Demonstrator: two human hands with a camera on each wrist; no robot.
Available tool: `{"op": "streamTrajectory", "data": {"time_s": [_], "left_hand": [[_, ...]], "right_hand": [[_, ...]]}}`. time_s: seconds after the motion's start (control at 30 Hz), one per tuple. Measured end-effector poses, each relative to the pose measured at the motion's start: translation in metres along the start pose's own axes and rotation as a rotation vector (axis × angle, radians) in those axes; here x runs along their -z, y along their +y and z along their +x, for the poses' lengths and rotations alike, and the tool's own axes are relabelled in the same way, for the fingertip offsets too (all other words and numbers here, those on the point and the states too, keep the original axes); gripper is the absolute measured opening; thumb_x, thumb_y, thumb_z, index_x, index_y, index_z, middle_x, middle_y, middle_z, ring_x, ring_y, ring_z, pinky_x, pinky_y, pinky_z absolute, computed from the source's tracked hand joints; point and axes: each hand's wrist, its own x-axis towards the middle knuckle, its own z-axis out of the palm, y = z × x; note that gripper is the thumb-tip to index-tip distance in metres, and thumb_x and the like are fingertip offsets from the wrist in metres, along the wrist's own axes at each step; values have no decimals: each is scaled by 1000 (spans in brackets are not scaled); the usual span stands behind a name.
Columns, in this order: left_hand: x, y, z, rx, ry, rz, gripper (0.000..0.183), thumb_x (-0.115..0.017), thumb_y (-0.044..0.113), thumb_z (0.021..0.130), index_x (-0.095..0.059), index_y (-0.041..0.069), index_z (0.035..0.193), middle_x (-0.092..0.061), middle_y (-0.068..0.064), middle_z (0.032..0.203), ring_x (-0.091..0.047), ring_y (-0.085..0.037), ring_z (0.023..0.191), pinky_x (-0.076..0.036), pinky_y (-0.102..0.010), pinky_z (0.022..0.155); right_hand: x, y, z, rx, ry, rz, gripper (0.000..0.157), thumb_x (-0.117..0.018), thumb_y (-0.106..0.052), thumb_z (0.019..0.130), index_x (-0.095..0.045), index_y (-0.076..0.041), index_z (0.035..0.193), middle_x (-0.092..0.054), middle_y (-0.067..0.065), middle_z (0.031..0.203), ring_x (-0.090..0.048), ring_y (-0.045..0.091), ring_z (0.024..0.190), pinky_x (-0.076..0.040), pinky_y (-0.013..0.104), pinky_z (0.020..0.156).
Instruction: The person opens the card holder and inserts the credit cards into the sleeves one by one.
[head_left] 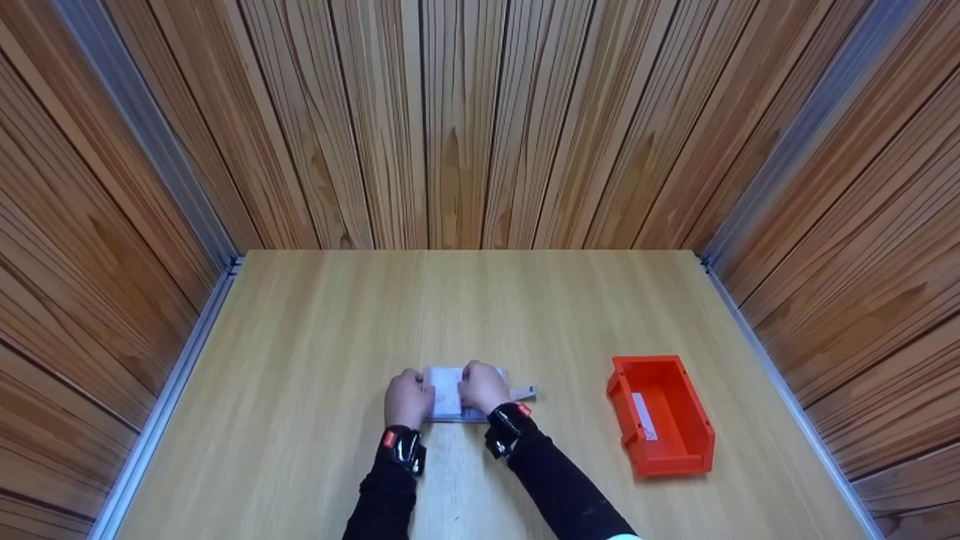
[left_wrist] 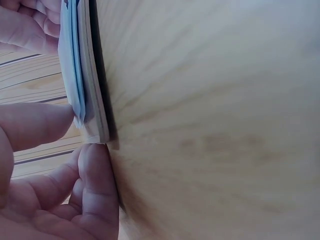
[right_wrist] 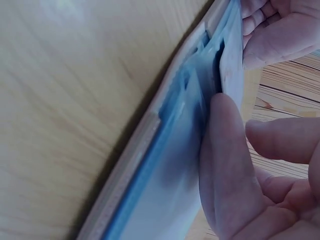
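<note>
An opened card wallet [head_left: 448, 397] with bluish see-through plastic sleeves [right_wrist: 177, 145] lies flat on the table, a short strap [head_left: 524, 392] sticking out on its right. My left hand [head_left: 409, 397] pinches the wallet's left edge; in the left wrist view its thumb [left_wrist: 40, 122] presses the sleeves from above while its curled fingers are at the edge below. My right hand [head_left: 482, 385] holds a raised pale leaf [right_wrist: 232, 70] near the middle. In the right wrist view one finger [right_wrist: 227, 145] reaches under that leaf, with the thumb at its edge. The leaf's far part is hidden.
To the right, an orange-red open bin [head_left: 671, 420] with a white label inside stands on the light wooden table [head_left: 300, 337]. Wood-plank walls [head_left: 465, 135] with metal corner rails enclose the back and both sides.
</note>
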Motion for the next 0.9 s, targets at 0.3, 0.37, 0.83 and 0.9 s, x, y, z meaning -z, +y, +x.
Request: {"op": "streamTrajectory", "data": {"time_s": [0.3,0.37,0.83,0.9], "left_hand": [[0,2,1,37,-26,18,25,-72,8,82,-68,-7,102,-68,-18,91,-64,-34,89,-50,-47,81],[0,2,1,51,-39,19,25,-71,8,83,-67,-7,103,-68,-18,93,-64,-34,90,-50,-47,82],[1,2,0,31,-26,9,23,-71,6,82,-68,-7,100,-68,-19,91,-65,-35,89,-50,-48,81],[0,1,0,39,-30,7,23,-71,7,82,-68,-7,100,-68,-19,91,-65,-35,89,-50,-48,82]], "right_hand": [[1,2,-2,24,10,-1,20,-70,-9,85,-66,4,100,-69,17,98,-65,33,93,-51,44,83],[1,3,-2,25,7,5,21,-70,-9,86,-66,4,101,-69,17,99,-65,33,93,-51,44,84],[10,6,-3,-18,-14,50,25,-67,-11,89,-65,6,108,-68,17,99,-65,29,87,-52,41,79],[11,8,-3,-5,-5,30,24,-67,-12,90,-66,5,107,-68,16,100,-64,31,91,-51,42,83]]}}
